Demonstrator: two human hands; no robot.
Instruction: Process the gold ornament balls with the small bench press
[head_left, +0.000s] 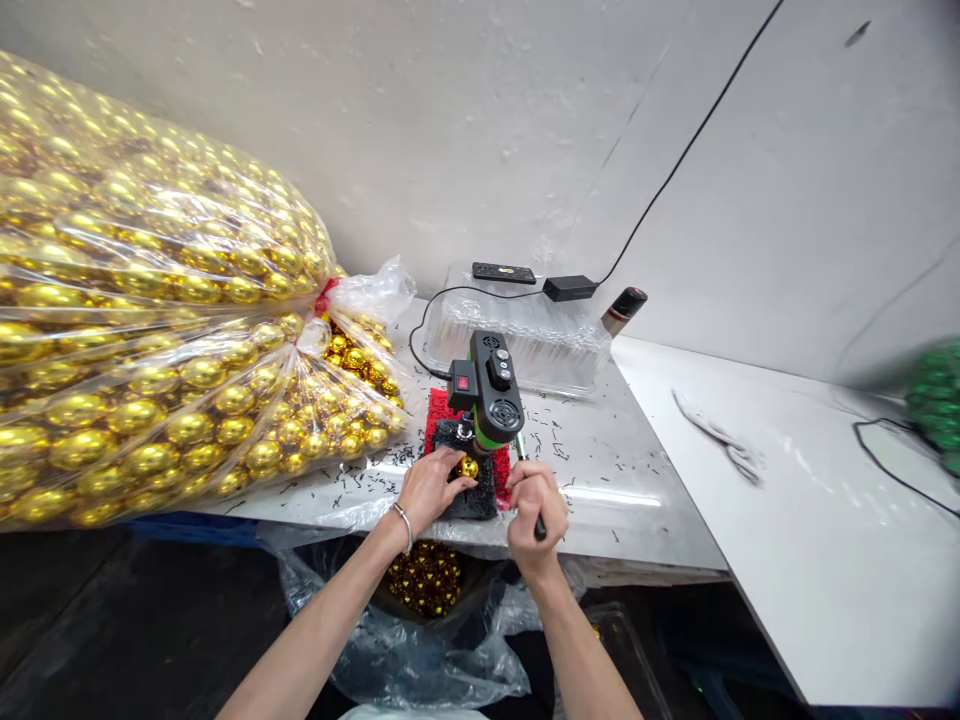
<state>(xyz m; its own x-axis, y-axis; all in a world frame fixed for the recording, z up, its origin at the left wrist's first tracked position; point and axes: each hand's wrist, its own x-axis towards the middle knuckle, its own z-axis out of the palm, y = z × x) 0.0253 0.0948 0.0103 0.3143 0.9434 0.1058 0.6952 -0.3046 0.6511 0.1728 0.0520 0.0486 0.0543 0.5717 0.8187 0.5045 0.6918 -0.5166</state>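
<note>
Under the head of a small black bench drill press [495,372], a shiny gold ball [468,467] sits at the machine's black base [474,506]. My left hand [429,488] grips the ball from the left, between thumb and fingers. My right hand [538,512] is wrapped round the lever [540,530] at the machine's right side; a dark end of it shows below my fist. A red mat [436,408] lies beneath the base. The drill's tip is hidden behind the head.
Big clear bags [150,270] of gold balls fill the left. Below the table edge, an open bag holds more gold balls [426,578]. Behind the press are a clear plastic tray [525,345] and a power adapter [568,288]. Scissors [720,437] lie on the white table at right.
</note>
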